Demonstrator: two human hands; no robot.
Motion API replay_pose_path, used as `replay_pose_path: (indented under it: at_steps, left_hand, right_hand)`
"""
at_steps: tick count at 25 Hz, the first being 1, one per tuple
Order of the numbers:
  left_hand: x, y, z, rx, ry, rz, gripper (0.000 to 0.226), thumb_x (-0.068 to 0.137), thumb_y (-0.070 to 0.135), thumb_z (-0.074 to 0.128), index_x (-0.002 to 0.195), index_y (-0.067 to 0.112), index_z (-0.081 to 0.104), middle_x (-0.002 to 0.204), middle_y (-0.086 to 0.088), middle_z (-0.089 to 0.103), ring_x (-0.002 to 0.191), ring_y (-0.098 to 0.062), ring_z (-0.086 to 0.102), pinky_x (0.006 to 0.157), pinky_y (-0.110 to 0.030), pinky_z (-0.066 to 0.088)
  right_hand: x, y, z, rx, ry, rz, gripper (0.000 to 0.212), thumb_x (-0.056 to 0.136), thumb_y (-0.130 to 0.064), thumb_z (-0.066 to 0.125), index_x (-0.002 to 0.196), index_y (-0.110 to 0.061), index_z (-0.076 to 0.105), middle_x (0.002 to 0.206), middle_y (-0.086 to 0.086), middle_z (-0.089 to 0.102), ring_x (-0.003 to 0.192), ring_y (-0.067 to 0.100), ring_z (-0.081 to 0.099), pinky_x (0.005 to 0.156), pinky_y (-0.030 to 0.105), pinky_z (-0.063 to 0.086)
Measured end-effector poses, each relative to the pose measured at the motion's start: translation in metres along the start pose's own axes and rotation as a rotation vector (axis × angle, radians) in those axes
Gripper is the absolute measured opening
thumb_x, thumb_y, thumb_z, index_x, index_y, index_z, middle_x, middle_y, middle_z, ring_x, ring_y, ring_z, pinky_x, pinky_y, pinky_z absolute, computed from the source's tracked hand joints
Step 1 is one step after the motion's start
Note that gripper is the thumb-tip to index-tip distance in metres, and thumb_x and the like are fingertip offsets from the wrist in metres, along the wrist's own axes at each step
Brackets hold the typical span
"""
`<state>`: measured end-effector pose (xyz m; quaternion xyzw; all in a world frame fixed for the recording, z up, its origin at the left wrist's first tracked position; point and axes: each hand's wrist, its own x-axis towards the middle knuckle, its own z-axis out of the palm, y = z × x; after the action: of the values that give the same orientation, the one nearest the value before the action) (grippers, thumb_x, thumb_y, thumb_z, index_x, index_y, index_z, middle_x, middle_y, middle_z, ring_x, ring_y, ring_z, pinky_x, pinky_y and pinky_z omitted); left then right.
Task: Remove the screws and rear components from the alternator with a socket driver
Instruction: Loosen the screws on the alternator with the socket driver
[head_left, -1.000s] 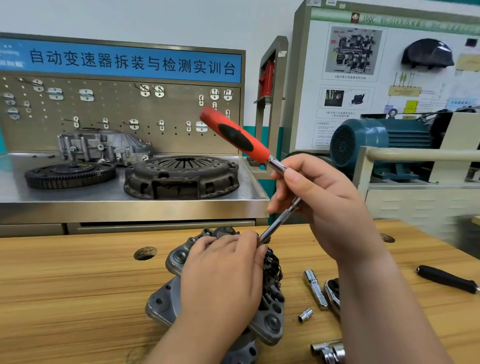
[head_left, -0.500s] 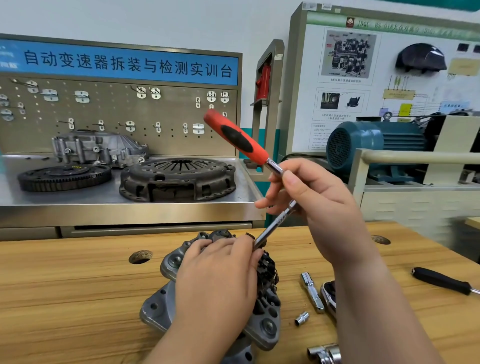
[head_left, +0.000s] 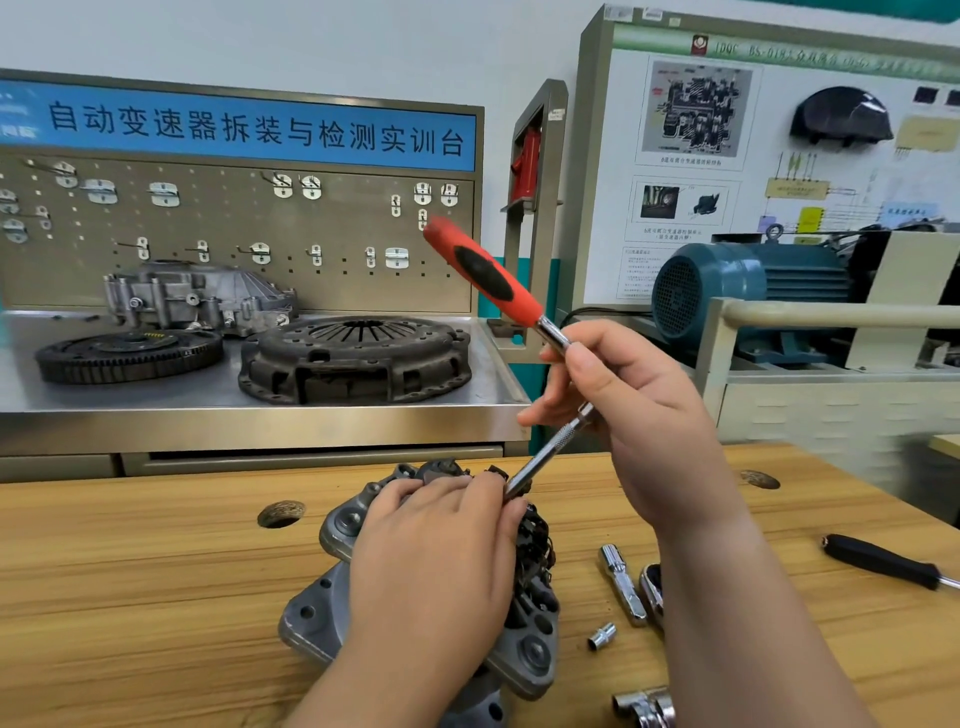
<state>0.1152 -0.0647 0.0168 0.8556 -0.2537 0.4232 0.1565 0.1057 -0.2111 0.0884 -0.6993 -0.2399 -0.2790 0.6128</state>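
Socket driver (head_left: 488, 278) barely shifted. Right hand (head_left: 649, 415) grip pinches shaft, slanting down-left onto alternator (head_left: 340, 522) top; left hand (head_left: 436, 561) grip clasps alternator.

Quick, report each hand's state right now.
Left hand: fingers curled over the alternator, holding it steady.
Right hand: pinching the shaft of the socket driver.

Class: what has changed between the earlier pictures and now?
Little. The right hand, pinching the shaft of the red-handled steel socket driver, has pushed one finger further left across it, as if twirling it. Nothing was taken or let go. The left hand still holds the grey cast-metal alternator; the driver's tilt and the small loose chrome socket are unchanged.
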Motion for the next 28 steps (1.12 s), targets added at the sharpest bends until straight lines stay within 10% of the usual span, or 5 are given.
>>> replay_pose_path:
  at_steps: [5,11,19,25,28]
  left_hand:
    - [0.000,0.002,0.001,0.011,0.001,0.007,0.029,0.089,0.034,0.037,0.065,0.025,0.051,0.054,0.014,0.056,0.058,-0.008,0.059,0.070,-0.027,0.045]
    - [0.001,0.001,-0.001,0.002,-0.006,-0.001,0.029,0.091,0.037,0.035,0.066,0.026,0.042,0.055,0.013,0.055,0.059,-0.008,0.057,0.067,-0.028,0.043]
    - [0.002,0.003,-0.001,0.004,0.022,0.009,0.025,0.088,0.034,0.038,0.063,0.026,0.039,0.051,0.012,0.053,0.054,-0.009,0.056,0.065,-0.027,0.046]
    - [0.000,0.001,-0.001,0.016,0.018,0.008,0.031,0.093,0.034,0.033,0.067,0.024,0.047,0.054,0.013,0.053,0.058,-0.010,0.056,0.065,-0.028,0.041]
    - [0.001,0.001,-0.001,0.028,0.015,0.011,0.029,0.091,0.032,0.034,0.067,0.024,0.049,0.052,0.013,0.054,0.059,-0.009,0.058,0.064,-0.028,0.043]
  right_hand:
    - [0.002,0.003,0.002,-0.942,0.207,0.096,0.025,0.100,-0.034,0.038,0.084,-0.020,0.052,0.067,0.001,0.061,0.068,0.025,0.063,0.059,0.041,0.050]
    - [0.000,-0.008,0.000,0.103,-0.100,-0.001,0.017,0.092,-0.019,0.050,0.090,-0.004,0.059,0.065,0.004,0.060,0.062,0.024,0.069,0.061,0.028,0.054]
    - [0.001,0.001,0.009,-0.720,0.297,0.131,0.024,0.097,-0.029,0.044,0.078,-0.024,0.057,0.061,0.000,0.063,0.062,0.017,0.064,0.054,0.033,0.049]
    - [0.000,-0.003,-0.009,0.080,-0.090,0.103,0.021,0.093,-0.021,0.048,0.101,-0.019,0.067,0.060,0.001,0.055,0.059,0.023,0.067,0.061,0.031,0.054]
    - [0.000,0.002,-0.007,-0.172,0.060,0.150,0.021,0.100,-0.017,0.045,0.095,-0.019,0.065,0.059,0.002,0.056,0.060,0.022,0.067,0.065,0.042,0.056]
